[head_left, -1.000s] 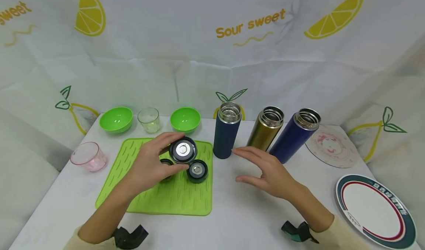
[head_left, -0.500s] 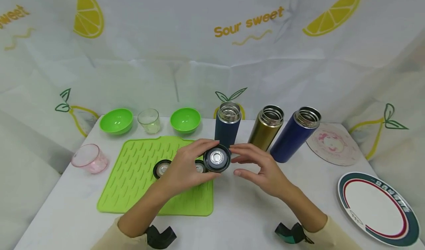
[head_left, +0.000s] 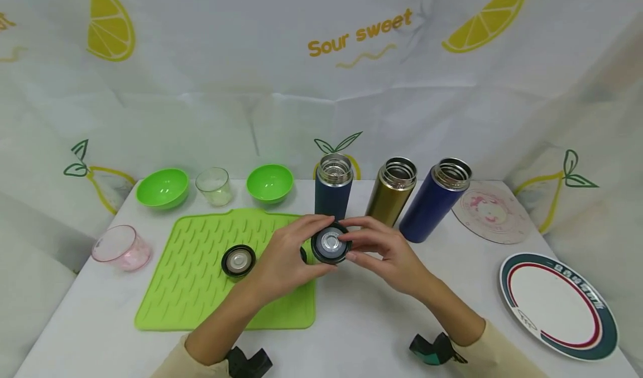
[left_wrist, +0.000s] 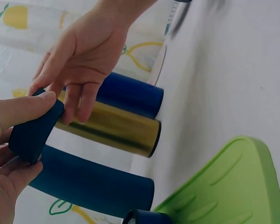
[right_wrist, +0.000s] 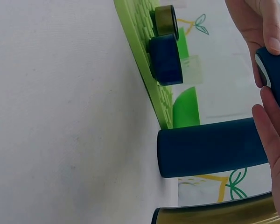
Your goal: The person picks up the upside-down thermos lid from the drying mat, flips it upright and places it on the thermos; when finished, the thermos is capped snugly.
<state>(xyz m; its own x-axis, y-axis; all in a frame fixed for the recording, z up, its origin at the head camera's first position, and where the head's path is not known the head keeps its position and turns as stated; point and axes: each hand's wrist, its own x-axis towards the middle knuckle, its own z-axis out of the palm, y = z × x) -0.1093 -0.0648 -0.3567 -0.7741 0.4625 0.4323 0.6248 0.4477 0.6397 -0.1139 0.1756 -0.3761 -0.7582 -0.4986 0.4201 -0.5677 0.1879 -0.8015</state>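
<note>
My left hand (head_left: 286, 249) grips a dark teal bottle lid (head_left: 330, 244) by its rim, the silver-centred underside turned up. On the lid's other side, thumb and fingertips of my right hand (head_left: 389, 252) meet its edge. The teal bottle (left_wrist: 93, 182) stands uncapped just behind both hands. To its right are an uncapped gold bottle (head_left: 394, 191) and an uncapped blue bottle (head_left: 434, 199). Two more lids lie on the green mat (head_left: 186, 288): a gold lid (right_wrist: 164, 21) and a blue lid (right_wrist: 167, 58), the latter mostly hidden by my left hand in the head view.
Along the back left are two green bowls (head_left: 163, 189) with a clear glass (head_left: 213, 187) between them. A pink glass (head_left: 122, 248) leans at the far left. A round pink-patterned board (head_left: 491, 211) and a rimmed white plate (head_left: 557, 308) lie on the right.
My left hand has carried the teal lid rightward from over the mat to my right hand. The right fingers have closed in and now touch it. The head view has shifted slightly right.
</note>
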